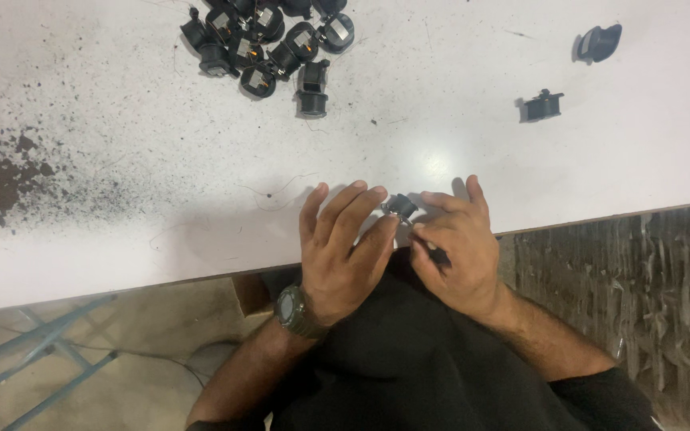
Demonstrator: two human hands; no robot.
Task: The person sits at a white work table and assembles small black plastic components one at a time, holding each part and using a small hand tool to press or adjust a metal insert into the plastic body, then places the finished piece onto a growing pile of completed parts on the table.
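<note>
Here, your left hand (341,255) and right hand (457,247) are both pinching a small black part (400,207) at the table (161,199) edge.

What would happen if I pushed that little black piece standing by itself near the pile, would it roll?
The little black piece would probably tip before it rolls: it stands on a round end, taller than wide. Once on its side, that round end might roll a bit. It looks like hard plastic, so likely light and stiff, sliding easily on the smooth white table.
</note>
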